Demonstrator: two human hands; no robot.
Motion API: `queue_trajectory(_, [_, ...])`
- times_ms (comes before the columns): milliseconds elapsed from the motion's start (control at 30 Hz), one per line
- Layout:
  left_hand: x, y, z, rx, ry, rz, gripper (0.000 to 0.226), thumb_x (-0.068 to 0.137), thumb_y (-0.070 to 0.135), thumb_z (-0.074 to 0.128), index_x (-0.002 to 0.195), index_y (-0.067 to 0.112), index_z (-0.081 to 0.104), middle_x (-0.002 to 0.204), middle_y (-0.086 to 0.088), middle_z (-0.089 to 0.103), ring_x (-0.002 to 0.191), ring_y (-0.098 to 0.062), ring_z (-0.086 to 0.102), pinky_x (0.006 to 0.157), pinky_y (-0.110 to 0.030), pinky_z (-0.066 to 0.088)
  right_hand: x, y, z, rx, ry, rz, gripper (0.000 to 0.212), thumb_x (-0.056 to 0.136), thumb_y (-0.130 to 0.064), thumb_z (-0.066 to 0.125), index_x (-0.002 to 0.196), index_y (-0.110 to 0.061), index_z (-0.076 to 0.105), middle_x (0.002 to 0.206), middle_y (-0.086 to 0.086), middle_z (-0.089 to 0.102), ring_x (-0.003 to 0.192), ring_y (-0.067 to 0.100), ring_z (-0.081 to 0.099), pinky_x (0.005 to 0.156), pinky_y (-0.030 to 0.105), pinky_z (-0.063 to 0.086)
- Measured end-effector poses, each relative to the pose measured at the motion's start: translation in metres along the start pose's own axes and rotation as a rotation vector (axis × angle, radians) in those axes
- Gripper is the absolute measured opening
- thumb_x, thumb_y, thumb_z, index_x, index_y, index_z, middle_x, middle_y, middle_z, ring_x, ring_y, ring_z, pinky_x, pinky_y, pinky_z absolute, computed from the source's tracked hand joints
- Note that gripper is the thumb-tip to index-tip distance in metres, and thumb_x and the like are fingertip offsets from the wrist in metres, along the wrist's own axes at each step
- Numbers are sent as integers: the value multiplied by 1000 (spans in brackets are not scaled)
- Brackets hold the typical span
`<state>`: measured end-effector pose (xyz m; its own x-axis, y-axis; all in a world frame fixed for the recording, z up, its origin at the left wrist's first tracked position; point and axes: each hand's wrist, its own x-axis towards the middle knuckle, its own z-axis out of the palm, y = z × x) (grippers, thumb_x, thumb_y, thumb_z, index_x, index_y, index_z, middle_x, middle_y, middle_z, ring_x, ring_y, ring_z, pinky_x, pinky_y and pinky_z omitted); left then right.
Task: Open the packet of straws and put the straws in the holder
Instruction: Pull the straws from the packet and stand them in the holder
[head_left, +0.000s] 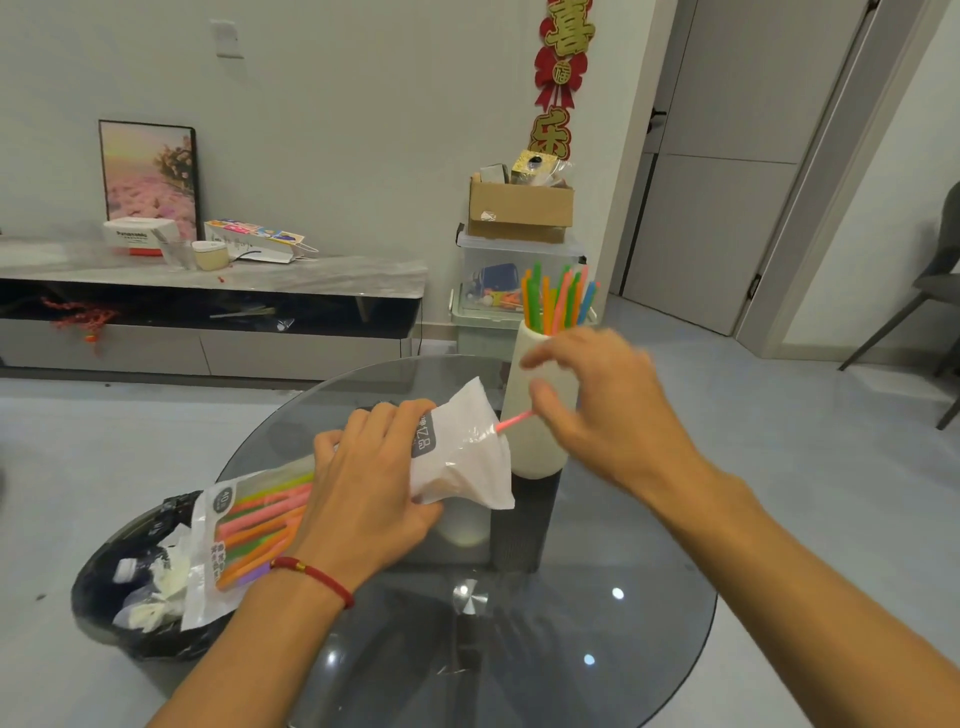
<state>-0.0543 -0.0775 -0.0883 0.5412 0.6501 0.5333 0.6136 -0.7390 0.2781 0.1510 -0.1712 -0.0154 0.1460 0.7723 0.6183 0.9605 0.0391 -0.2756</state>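
Observation:
My left hand (374, 483) grips the middle of a clear and white straw packet (462, 457), held level above the glass table with its open mouth to the right. Coloured straws (260, 525) fill its left end. A pink straw (511, 420) sticks out of the mouth, pinched at its tip by my right hand (602, 410). Just behind stands the white cylindrical holder (540, 457), with several green, orange, pink and blue straws (558, 301) upright in it.
The round smoked-glass table (597, 597) carries the holder. A black bin bag with white rubbish (140, 587) sits on the floor at left. A low TV cabinet (208, 306), stacked plastic boxes (509, 291) and a grey chair (930, 291) stand further off.

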Motion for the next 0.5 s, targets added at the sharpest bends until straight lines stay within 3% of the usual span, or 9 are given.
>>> queue_trajectory(67, [0,1,0,15,3,5,69,63,37,72,125,34,42,104,8,51,98,-21,48,80,-40,34,-25,-3,15,145,-133,145,21,98,-39,64,117,-29,66,111,-12,68,95,2,63,86,27,55])
queue_trajectory(133, [-1,3,1,35,-5,8,68,64,38,71,125,34,43,103,8,51,98,-22,48,78,-39,33,-40,-6,27,264,-151,175,17,99,-38,64,112,-27,67,103,-15,68,90,-2,62,73,8,47])
queue_trajectory(300, [0,4,3,45,-26,-1,70,63,38,74,126,34,43,106,6,52,98,-23,47,77,-39,32,-50,-6,33,321,-76,80,12,97,-21,71,109,-21,73,100,-6,67,89,-5,60,75,5,45])
queue_trajectory(367, [0,4,4,37,-31,24,72,61,36,74,125,34,43,105,7,51,98,-23,47,76,-39,30,-48,-1,31,390,-204,117,21,99,-27,68,119,-29,74,102,-9,63,91,-6,58,75,7,45])
queue_trajectory(433, [1,3,4,47,-36,60,73,58,33,75,124,34,44,104,7,51,97,-22,47,76,-38,29,-45,4,31,407,-338,131,28,99,-32,68,126,-37,71,100,-8,58,87,4,56,73,11,45])
queue_trajectory(500, [1,3,4,78,-45,88,73,58,32,77,124,33,45,105,6,52,97,-22,47,78,-39,30,-45,6,33,361,-342,91,30,95,-34,73,125,-33,73,102,-9,58,85,4,55,74,8,45])
